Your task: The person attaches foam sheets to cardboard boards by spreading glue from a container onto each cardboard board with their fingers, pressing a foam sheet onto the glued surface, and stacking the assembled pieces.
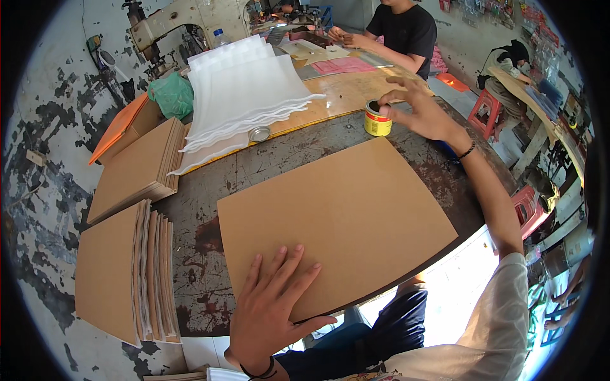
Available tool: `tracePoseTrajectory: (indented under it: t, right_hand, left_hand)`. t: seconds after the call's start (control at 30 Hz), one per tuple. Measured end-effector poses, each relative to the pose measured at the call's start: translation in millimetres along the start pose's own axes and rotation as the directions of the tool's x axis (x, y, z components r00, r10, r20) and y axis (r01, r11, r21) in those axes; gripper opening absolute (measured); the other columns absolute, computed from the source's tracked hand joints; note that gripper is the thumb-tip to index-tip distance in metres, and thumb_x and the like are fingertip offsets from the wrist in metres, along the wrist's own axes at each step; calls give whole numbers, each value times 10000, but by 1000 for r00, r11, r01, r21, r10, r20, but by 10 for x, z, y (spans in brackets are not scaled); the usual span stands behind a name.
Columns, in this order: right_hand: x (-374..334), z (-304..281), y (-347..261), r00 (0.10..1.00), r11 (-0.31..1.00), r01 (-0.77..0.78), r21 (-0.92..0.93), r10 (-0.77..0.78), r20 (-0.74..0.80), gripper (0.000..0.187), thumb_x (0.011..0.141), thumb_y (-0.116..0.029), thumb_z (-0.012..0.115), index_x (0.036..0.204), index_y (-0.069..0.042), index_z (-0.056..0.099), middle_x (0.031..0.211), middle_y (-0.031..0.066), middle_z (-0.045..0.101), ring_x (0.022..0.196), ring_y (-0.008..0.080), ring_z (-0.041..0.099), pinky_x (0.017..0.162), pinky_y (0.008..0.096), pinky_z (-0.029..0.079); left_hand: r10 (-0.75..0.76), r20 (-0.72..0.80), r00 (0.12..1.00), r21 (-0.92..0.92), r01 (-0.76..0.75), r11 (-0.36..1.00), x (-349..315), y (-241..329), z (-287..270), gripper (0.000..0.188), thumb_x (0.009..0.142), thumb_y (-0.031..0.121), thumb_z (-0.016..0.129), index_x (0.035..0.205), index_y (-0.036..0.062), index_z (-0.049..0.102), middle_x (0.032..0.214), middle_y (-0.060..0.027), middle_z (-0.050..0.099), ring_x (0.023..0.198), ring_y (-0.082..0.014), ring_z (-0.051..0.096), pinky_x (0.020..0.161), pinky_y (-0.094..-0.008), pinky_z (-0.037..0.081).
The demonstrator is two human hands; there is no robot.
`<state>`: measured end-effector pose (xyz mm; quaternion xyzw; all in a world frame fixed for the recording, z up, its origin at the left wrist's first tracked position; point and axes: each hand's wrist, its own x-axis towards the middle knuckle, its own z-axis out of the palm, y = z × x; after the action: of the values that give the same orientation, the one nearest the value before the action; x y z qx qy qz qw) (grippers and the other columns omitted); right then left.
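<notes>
A large sheet of brown cardboard (337, 216) lies flat on the dark worktable. My left hand (270, 311) rests on its near left corner with the fingers spread and the thumb out over the near edge. Beyond the far right corner stands a small open yellow and red can (379, 124), dark inside. My right hand (419, 114) is over that can, thumb and forefinger close together at its mouth, other fingers raised. Whatever they pinch is hidden at the rim. A round metal lid (259, 134) lies left of the can.
At the left stand brown cardboard stacks (136, 165) and layered padded boards (117, 273). White foam sheets (244, 82) are piled behind, beside a green plastic bag (171, 95) and a sewing machine (203, 22). Across the table sits a person in black (403, 32); a red stool (484, 113) stands at right.
</notes>
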<state>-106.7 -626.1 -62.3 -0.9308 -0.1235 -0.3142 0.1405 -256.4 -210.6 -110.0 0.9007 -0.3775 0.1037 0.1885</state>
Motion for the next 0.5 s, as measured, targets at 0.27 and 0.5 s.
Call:
tracePoseTrajectory:
  t: [0.27, 0.5]
  right_hand:
    - [1, 187, 161, 978, 913, -65, 402, -21, 206, 472, 823, -170, 834, 1164, -74, 523, 1090, 120, 671, 1019, 289, 643, 912, 398, 490]
    - [-20, 54, -200, 987, 937, 161, 310, -150, -61, 490, 803, -138, 834, 1144, -84, 486, 1118, 155, 647, 1022, 408, 619, 863, 436, 507]
  left_hand:
    - [41, 92, 995, -70, -35, 997, 131, 20, -243, 740, 720, 581, 810, 1304, 144, 686, 1439, -135, 581, 1359, -351, 524, 1167, -590, 317]
    - [16, 31, 999, -131, -11, 991, 1202, 300, -515, 525, 811, 255, 815, 1274, 62, 659, 1204, -142, 694, 1163, -336, 642, 1002, -459, 491]
